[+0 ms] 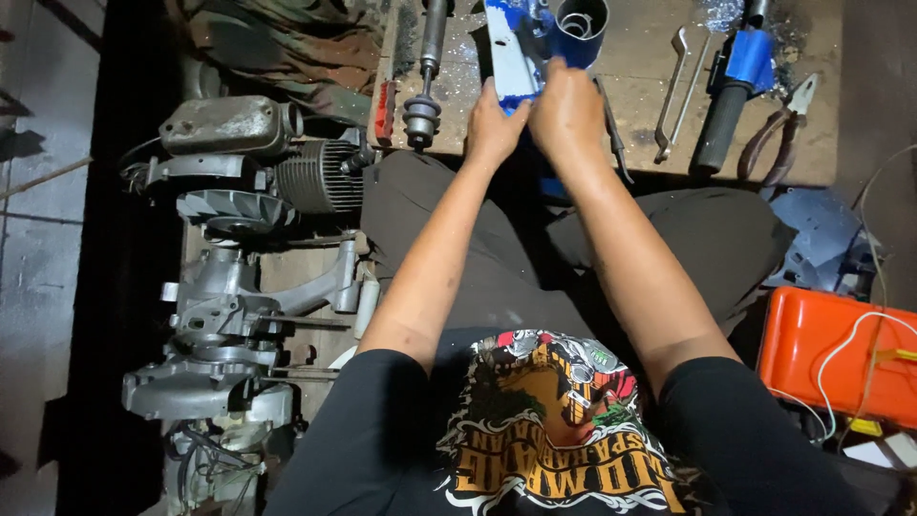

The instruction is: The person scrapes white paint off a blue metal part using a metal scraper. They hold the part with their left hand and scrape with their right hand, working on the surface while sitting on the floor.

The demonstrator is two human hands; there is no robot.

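Single head camera looks steeply down, close, over a dim, perhaps wooden workboard point(630, 143).

On the wooden board point(640, 143) I note two bent spanners point(680, 91), a black-gripped handle with blue tape point(731, 96) and pliers point(781, 129). A shock absorber point(427, 72) lies on its left part. Engine parts point(239, 277) are spread lower left; an orange case point(831, 354) with white wire sits right.
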